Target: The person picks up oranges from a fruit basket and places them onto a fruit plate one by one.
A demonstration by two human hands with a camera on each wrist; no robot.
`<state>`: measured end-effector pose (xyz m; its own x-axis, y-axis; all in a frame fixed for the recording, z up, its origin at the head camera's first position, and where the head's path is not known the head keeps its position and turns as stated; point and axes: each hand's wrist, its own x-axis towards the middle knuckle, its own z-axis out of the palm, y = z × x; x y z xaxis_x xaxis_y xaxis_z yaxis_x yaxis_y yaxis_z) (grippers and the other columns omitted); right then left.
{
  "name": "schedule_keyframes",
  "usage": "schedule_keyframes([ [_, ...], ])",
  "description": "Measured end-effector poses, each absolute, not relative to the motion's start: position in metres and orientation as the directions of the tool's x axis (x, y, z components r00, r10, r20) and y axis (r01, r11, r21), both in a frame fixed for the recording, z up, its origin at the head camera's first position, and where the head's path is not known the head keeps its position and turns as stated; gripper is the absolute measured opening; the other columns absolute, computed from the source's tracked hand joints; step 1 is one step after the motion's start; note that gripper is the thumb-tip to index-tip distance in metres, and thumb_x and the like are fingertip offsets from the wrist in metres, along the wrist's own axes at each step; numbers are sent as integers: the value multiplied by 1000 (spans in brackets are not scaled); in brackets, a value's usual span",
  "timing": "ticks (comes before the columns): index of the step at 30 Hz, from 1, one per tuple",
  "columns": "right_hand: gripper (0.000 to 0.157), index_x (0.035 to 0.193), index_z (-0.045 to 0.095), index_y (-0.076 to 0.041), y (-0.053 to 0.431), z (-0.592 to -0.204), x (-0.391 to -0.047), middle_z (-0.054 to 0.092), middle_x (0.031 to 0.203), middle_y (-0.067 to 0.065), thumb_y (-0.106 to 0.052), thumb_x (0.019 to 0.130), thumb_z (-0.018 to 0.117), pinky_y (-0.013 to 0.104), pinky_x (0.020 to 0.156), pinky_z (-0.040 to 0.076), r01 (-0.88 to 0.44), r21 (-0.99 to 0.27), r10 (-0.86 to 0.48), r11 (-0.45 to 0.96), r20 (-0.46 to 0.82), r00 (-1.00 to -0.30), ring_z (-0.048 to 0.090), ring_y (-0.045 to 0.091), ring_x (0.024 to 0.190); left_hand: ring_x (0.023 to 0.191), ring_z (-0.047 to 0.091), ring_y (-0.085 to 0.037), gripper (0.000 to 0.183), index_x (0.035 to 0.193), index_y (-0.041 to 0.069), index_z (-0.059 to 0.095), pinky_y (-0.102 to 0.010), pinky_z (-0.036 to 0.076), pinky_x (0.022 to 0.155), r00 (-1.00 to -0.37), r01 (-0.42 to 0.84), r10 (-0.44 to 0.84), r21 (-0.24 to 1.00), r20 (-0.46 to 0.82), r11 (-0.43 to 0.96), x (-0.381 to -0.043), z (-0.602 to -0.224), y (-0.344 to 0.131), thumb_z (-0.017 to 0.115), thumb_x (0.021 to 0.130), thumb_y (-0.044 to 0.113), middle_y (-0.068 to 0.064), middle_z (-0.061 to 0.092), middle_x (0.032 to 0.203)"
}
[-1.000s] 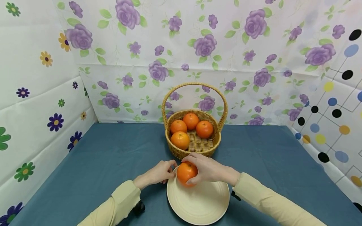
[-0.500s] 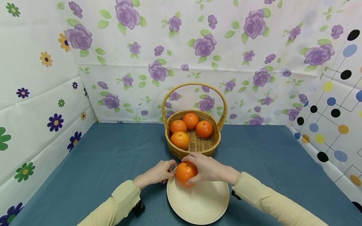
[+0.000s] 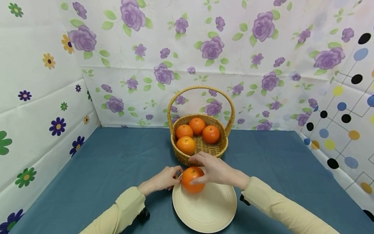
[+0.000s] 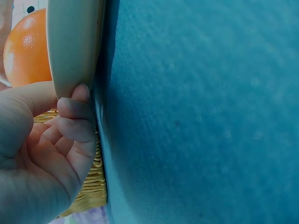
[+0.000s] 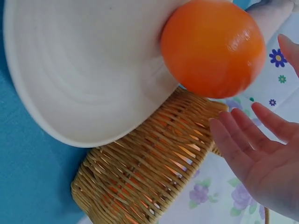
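Observation:
A single orange (image 3: 189,182) sits on the cream plate (image 3: 208,209), close to its far left rim. My left hand (image 3: 161,180) pinches that rim between thumb and fingers, as the left wrist view shows with the plate edge (image 4: 74,46) in its grip. Over the orange's right side hovers my right hand (image 3: 219,172), its thumb and fingers spread. In the right wrist view a gap separates the right hand (image 5: 261,158) from the orange (image 5: 212,49), and nothing is in its grasp.
Just behind the plate stands a wicker basket (image 3: 182,158) with a tall arched handle, holding several oranges. A blue cloth (image 3: 125,149) covers the table. Patterned cloth walls (image 3: 125,52) enclose the back and both sides.
My right hand has let go of the orange and lifted slightly, its fingers spreading apart. The orange has shifted slightly left on the plate. My left hand keeps its place at the rim.

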<state>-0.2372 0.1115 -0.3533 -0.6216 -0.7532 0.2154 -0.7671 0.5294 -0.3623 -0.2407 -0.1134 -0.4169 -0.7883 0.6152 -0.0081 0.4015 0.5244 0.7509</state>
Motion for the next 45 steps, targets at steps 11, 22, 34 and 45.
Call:
schedule_keyframes([
  [11,64,116,54,-5,116,-343,-244,54,111,8,-48,72,71,34,78,44,-761,-413,-728,500,276,-628,52,22,93,36,42,-13,16,103,2,53,-25,37,36,-787,413,616,750,9,517,-240,-417,-113,54,87,2,-1,49,50],
  [22,59,116,54,-11,119,-340,-248,52,109,2,-46,72,72,36,78,45,-757,-420,-719,500,286,-633,52,18,93,36,42,-13,17,104,2,52,-25,37,36,-787,404,617,758,2,513,-240,-417,-113,54,86,2,-1,49,51],
  [34,54,115,54,-9,122,-328,-257,53,108,-1,-35,73,75,25,73,44,-776,-429,-717,463,333,-612,49,10,87,35,42,-13,16,103,3,53,-25,37,36,-790,406,613,749,-1,524,-240,-417,-113,54,87,3,-2,49,51],
  [45,57,116,53,-7,124,-323,-268,54,110,2,-39,74,73,27,75,45,-755,-476,-696,452,342,-632,51,13,88,35,41,-12,15,102,3,53,-25,36,35,-793,401,609,753,1,521,-239,-416,-112,53,87,2,-2,48,50],
])
